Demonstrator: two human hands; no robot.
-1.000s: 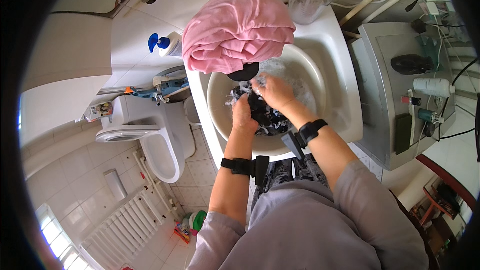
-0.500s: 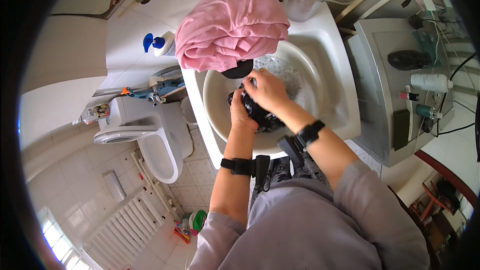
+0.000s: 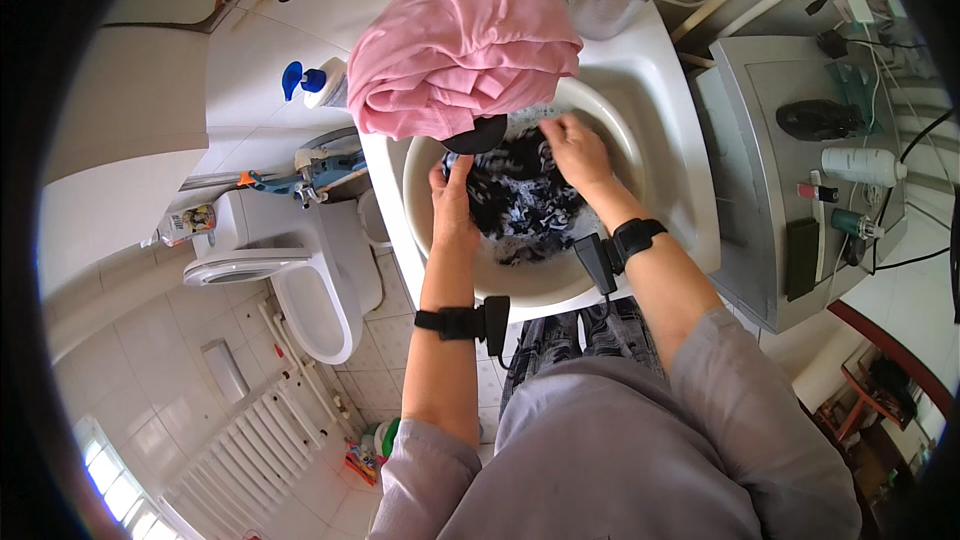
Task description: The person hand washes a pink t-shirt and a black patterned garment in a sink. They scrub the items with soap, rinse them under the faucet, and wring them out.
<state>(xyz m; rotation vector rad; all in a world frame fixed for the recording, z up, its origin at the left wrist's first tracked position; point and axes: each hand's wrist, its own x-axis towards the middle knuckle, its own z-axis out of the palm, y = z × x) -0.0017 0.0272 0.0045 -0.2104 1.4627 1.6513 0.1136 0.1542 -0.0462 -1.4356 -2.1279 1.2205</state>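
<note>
Dark patterned wet cloth (image 3: 530, 202) lies spread in foamy water inside a round cream basin (image 3: 422, 240). At the cloth's left edge, my left hand (image 3: 453, 205) is closed, thumb and fingers around a dark bit of it. My right hand (image 3: 582, 155) is over the cloth's upper right side, fingers bent toward it and slightly smeared by motion; whether they grip it is unclear. A black strap circles each forearm. The far part of the basin is hidden behind a bulky pink cloth bundle (image 3: 465, 50) with black round ends.
The basin sits in a white sink (image 3: 685, 175). Behind stand a clear pump bottle (image 3: 605, 5) and a white bottle with blue pump (image 3: 330, 83). On the right, a grey-topped appliance (image 3: 755, 140) carries bottles and cables. A toilet (image 3: 320, 305) is at left.
My hands have moved apart, the left one leftward and the right one rightward. The dark cloth, bunched between them before, is now spread out in the water.
</note>
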